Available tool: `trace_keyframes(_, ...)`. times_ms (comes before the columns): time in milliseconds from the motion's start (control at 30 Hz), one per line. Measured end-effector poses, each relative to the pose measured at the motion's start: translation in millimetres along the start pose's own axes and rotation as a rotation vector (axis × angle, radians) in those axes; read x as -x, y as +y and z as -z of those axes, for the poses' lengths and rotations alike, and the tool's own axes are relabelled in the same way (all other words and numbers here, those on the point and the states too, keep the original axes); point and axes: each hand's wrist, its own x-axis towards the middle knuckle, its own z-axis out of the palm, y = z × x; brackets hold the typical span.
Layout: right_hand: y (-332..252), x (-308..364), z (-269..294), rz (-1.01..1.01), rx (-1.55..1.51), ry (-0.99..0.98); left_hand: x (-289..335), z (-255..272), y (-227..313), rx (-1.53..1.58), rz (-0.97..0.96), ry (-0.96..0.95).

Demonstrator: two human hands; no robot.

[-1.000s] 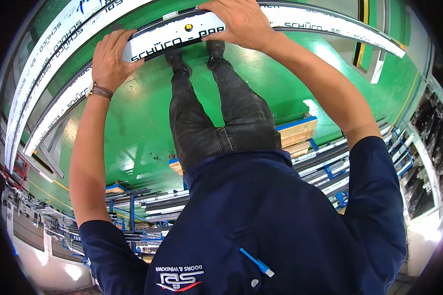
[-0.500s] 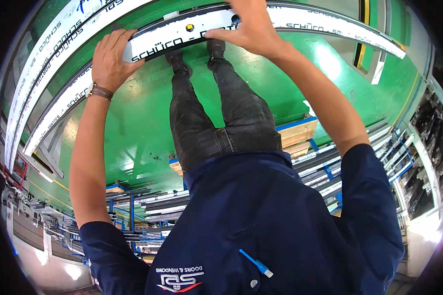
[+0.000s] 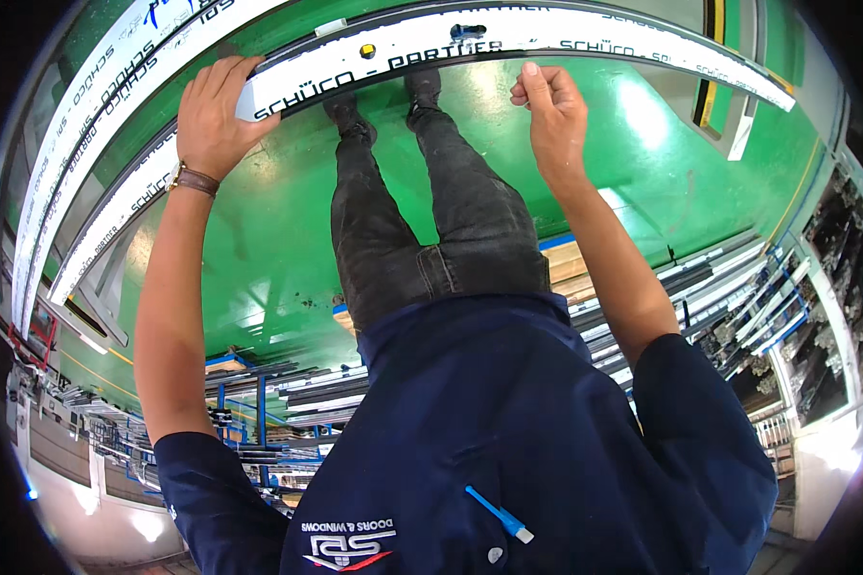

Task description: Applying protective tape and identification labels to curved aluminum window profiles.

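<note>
A long profile [image 3: 412, 38] with white film and dark edges runs across the upper part of the head view, bending with the lens. My left hand [image 3: 219, 115] grips it left of the middle, fingers over the far side and thumb along the near side. A small yellow-and-black piece [image 3: 367, 51] shows on its face, and farther right is a dark oblong fitting or slot [image 3: 468, 34]. My right hand [image 3: 556, 120] is off the profile, just nearer to me, thumb up and fingers curled. Whether anything small is in it, I cannot make out.
More white-filmed profiles [image 3: 115, 107] lie beyond on the left. A grey support with a black-and-yellow strip [image 3: 738, 125] stands at the right, on the green floor [image 3: 633, 144]. Racks of long bars [image 3: 321, 402] and wooden blocks [image 3: 568, 276] are behind me.
My right hand has left the profile near the dark fitting and moved right and toward me, its fingers curling. The fitting is now uncovered. My left hand stays in place.
</note>
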Motion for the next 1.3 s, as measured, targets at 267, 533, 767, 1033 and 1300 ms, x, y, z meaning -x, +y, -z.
trace_keyframes(267, -38, -13, -29, 0.683, 0.499, -0.166, 1, 1, 0, 0.007, -0.004, 0.008)
trace_keyframes(533, -78, -42, -85, 0.812, 0.833, -0.412, 2, 1, 0, 0.011, 0.001, -0.004)
trace_keyframes(767, -87, -59, -118, 0.860, 0.863, -0.534, 2, 0, -1, 0.017, -0.011, 0.020)
trace_keyframes(1033, -92, -65, -119, 0.811, 0.935, -0.617, 2, 0, -1, 0.017, -0.018, 0.012)
trace_keyframes(1300, -70, -55, -92, 0.900, 1.036, -0.618, 1, 2, -1, 0.000, -0.011, 0.006)
